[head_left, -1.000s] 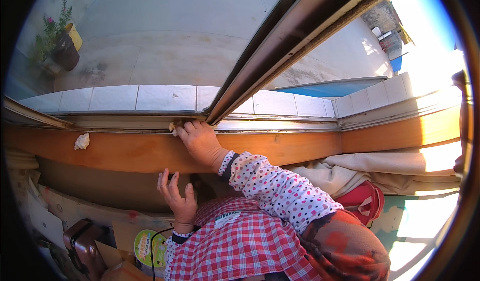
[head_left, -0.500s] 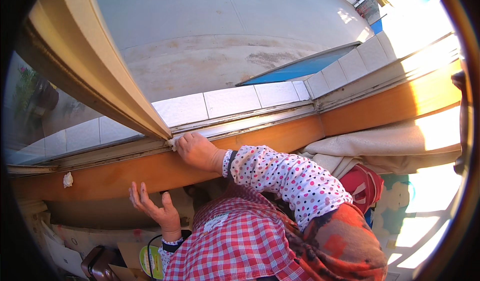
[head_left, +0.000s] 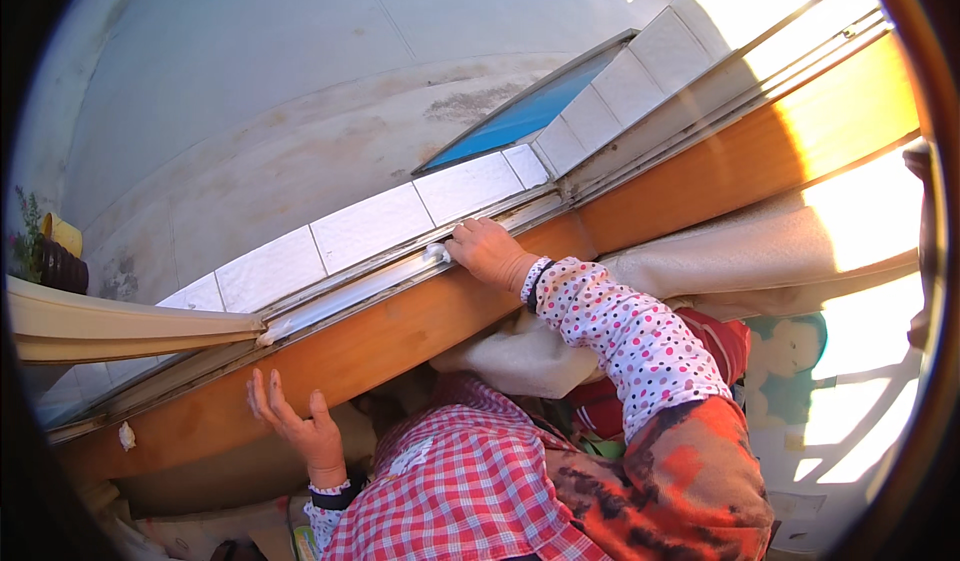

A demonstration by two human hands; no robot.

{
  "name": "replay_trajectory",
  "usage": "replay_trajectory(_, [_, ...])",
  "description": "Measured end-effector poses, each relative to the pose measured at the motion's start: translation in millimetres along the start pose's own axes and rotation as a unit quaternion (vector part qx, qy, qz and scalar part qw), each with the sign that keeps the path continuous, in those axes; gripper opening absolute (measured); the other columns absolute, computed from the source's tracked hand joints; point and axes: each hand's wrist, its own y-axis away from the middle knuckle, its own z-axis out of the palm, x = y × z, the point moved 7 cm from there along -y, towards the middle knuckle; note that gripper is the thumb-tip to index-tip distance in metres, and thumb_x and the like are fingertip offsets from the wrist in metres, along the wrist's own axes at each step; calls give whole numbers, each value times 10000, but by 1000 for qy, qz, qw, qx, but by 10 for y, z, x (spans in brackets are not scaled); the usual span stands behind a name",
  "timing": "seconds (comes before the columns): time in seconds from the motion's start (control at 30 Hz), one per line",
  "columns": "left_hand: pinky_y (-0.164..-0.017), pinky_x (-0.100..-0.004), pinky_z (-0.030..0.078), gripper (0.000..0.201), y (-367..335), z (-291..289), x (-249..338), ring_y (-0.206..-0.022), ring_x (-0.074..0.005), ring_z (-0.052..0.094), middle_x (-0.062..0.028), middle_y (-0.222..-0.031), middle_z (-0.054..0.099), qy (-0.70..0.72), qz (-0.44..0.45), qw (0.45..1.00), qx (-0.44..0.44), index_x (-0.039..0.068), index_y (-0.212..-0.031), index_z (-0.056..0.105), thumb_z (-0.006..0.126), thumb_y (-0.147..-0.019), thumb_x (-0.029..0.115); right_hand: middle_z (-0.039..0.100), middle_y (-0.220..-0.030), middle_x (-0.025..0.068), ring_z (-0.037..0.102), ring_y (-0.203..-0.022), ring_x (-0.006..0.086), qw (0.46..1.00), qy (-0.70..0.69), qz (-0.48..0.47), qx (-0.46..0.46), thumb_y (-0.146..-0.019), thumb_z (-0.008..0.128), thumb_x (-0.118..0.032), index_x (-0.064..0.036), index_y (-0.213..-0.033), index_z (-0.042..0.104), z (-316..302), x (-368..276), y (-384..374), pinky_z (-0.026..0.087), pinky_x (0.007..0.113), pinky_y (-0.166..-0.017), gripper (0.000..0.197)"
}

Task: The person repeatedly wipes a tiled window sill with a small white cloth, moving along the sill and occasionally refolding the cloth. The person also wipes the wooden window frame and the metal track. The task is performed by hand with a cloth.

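My right hand [head_left: 488,251] pinches a small wad of white tissue [head_left: 437,252] down on the metal window track [head_left: 400,269]. The fingers are bent, and the wad pokes out on their left side. Over the near edge of the orange-brown wooden sill [head_left: 350,336], my left hand [head_left: 300,426] hangs with fingers apart and nothing in it. A second crumpled white tissue [head_left: 127,436] lies on the sill at the far left. Left of my right hand, the cream window sash [head_left: 140,331] stands in the track, with a whitish bit [head_left: 265,339] by its end.
White tiles [head_left: 365,223] line the outer ledge beyond the track. Outside is a blue panel [head_left: 530,111] and, at far left, a potted plant [head_left: 60,251]. A beige curtain [head_left: 720,251] bunches below the sill on the right, by a red bag [head_left: 715,341].
My right hand has moved right along the track with the tissue, away from the sash end. The view has shifted, and the sash now appears lower left. My left hand stays open.
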Motion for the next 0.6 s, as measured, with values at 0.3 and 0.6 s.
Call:
replay_trajectory(0.3, [-1113,-535,364,274,-316,-126,-407,-1141,-339,557,-108,-1074,661,-148,-127,980,31,69,-1086,735,765,-899,267,634,-887,87,643,-903,310,984,-85,154,5,-853,646,-85,-137,-876,717,-54,789,365,531,429,-778,91])
replay_trajectory(0.6, [-1035,-502,404,161,-785,281,-436,-1046,-346,565,-118,-939,632,-305,-133,942,46,59,-838,770,800,-799,212,637,-891,113,641,-889,326,989,-29,146,16,-827,619,-54,-90,-880,634,76,702,421,533,437,-774,66])
